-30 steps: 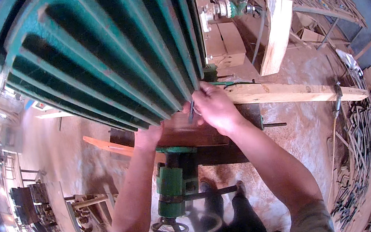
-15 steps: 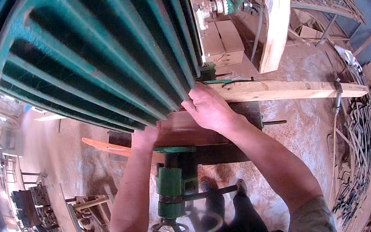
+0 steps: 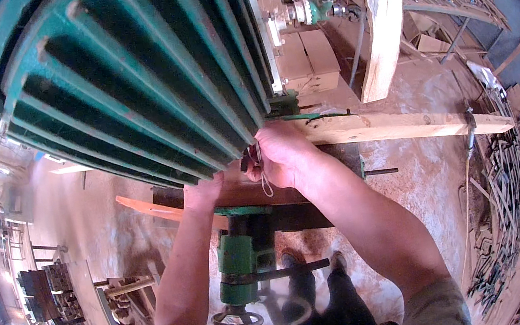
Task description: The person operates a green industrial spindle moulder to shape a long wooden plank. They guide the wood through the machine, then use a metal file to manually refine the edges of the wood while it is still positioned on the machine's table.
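A large green ribbed machine casting (image 3: 148, 78) hangs over both my hands. My right hand (image 3: 285, 152) is closed round a small dark object (image 3: 247, 162) with a thin pale cord loop (image 3: 266, 185) dangling from it; its kind I cannot make out. Below that hand lies a reddish-brown board (image 3: 244, 188) on the machine's dark bed. My left hand (image 3: 204, 190) reaches up to the casting's lower edge, beside the board's left part, and its fingers are hidden behind the ribs.
A pale timber beam (image 3: 401, 123) runs right from my right hand, with a clamp (image 3: 470, 129) near its end. Below the bed stand a green column (image 3: 236, 265) and handwheels (image 3: 237, 320). An orange strip of wood (image 3: 150, 206) sticks out left. Scrap wood (image 3: 504, 195) is heaped at right.
My right hand has turned and shifted slightly, and the small dark object with its cord loop now shows in it. The left hand stays almost where it was.
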`<state>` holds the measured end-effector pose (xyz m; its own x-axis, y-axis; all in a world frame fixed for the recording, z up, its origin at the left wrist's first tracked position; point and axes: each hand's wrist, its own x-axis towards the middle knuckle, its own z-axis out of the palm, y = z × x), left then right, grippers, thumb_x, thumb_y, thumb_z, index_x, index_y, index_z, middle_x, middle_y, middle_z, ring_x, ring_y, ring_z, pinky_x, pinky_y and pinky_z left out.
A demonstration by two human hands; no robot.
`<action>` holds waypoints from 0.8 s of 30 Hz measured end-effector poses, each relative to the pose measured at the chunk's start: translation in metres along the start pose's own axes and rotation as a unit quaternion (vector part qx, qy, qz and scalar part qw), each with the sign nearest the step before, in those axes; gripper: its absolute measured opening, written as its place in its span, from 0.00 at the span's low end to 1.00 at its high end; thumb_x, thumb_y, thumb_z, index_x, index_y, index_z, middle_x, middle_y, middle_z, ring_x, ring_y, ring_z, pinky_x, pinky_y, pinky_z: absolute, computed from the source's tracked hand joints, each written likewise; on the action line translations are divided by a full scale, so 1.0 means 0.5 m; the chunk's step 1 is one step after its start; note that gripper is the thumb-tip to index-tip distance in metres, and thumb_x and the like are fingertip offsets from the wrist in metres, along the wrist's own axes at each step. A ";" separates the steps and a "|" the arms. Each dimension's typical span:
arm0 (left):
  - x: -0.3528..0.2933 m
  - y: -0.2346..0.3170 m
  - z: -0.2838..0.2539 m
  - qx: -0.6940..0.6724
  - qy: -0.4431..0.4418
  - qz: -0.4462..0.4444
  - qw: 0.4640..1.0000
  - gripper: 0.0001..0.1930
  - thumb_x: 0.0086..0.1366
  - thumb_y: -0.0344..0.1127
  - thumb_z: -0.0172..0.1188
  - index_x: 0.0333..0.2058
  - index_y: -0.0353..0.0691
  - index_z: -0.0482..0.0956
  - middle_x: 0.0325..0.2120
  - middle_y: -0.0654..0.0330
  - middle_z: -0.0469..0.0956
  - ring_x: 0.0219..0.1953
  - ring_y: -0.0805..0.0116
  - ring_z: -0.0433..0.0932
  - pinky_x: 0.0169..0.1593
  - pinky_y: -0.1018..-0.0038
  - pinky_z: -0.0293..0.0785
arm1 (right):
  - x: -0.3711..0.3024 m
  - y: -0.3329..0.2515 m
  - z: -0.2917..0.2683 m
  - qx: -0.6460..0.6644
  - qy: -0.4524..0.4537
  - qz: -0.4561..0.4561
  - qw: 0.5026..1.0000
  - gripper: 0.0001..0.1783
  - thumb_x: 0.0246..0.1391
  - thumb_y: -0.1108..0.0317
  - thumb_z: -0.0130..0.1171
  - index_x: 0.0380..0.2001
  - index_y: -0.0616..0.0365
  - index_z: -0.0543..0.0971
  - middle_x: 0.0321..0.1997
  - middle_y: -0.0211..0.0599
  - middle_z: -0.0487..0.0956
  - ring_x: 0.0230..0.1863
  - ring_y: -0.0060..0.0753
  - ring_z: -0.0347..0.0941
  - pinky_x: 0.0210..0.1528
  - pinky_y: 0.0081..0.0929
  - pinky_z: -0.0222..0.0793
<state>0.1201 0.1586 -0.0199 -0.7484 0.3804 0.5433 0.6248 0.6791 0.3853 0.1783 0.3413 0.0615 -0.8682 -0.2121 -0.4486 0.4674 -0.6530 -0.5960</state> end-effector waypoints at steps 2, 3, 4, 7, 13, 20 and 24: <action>0.000 0.007 -0.005 0.104 0.026 0.056 0.993 0.11 0.53 0.36 0.58 0.36 0.41 0.76 0.37 0.57 0.76 0.40 0.57 0.73 0.42 0.63 0.67 | -0.011 0.004 0.004 -0.062 0.034 -0.030 0.997 0.18 0.58 0.54 0.41 0.21 0.53 0.67 0.16 0.31 0.71 0.10 0.24 0.61 0.11 0.21 0.54; 0.001 0.008 -0.004 0.101 0.036 0.066 0.992 0.12 0.54 0.36 0.58 0.37 0.41 0.76 0.38 0.56 0.75 0.40 0.56 0.72 0.43 0.63 0.67 | -0.016 0.004 0.007 -0.093 0.052 -0.045 0.993 0.18 0.58 0.55 0.41 0.20 0.53 0.67 0.16 0.31 0.71 0.10 0.23 0.61 0.11 0.20 0.54; 0.003 0.009 -0.003 0.098 0.046 0.075 0.991 0.12 0.54 0.37 0.58 0.38 0.41 0.75 0.38 0.55 0.75 0.41 0.54 0.72 0.44 0.62 0.67 | -0.023 0.000 0.007 -0.055 0.072 -0.058 0.994 0.16 0.58 0.57 0.42 0.22 0.55 0.68 0.17 0.33 0.71 0.12 0.23 0.62 0.11 0.20 0.55; -0.009 -0.001 -0.011 0.149 0.028 0.092 0.984 0.14 0.56 0.38 0.57 0.40 0.40 0.75 0.39 0.53 0.75 0.43 0.52 0.71 0.46 0.62 0.66 | -0.043 -0.004 -0.025 -0.059 0.069 -0.120 0.989 0.13 0.57 0.60 0.44 0.29 0.58 0.71 0.22 0.36 0.75 0.18 0.23 0.68 0.13 0.18 0.60; -0.001 0.020 -0.020 0.060 -0.008 0.025 0.998 0.15 0.56 0.41 0.58 0.39 0.39 0.75 0.38 0.53 0.75 0.42 0.53 0.72 0.46 0.63 0.66 | 0.002 0.039 -0.081 -0.423 0.068 -0.375 0.822 0.11 0.55 0.66 0.46 0.36 0.61 0.71 0.30 0.44 0.76 0.30 0.37 0.72 0.34 0.29 0.67; 0.004 0.013 -0.023 -0.025 -0.005 0.004 1.000 0.15 0.53 0.38 0.62 0.38 0.38 0.75 0.36 0.55 0.76 0.39 0.57 0.73 0.43 0.66 0.68 | 0.009 0.032 -0.068 -0.509 0.056 -0.428 0.744 0.11 0.53 0.64 0.49 0.37 0.59 0.70 0.32 0.50 0.74 0.35 0.52 0.71 0.37 0.41 0.65; -0.001 -0.003 -0.020 0.024 -0.017 0.024 0.999 0.16 0.54 0.41 0.61 0.38 0.38 0.75 0.36 0.54 0.76 0.39 0.56 0.72 0.43 0.65 0.67 | 0.000 0.024 -0.051 -0.561 0.073 -0.401 0.720 0.11 0.53 0.64 0.49 0.35 0.59 0.69 0.29 0.50 0.74 0.33 0.53 0.71 0.36 0.42 0.65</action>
<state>0.1219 0.1510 -0.0132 -0.7255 0.4335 0.5345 0.6494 0.6882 0.3233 0.1883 0.3517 0.0375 -0.9454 0.0395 0.3236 -0.2632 0.4935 -0.8290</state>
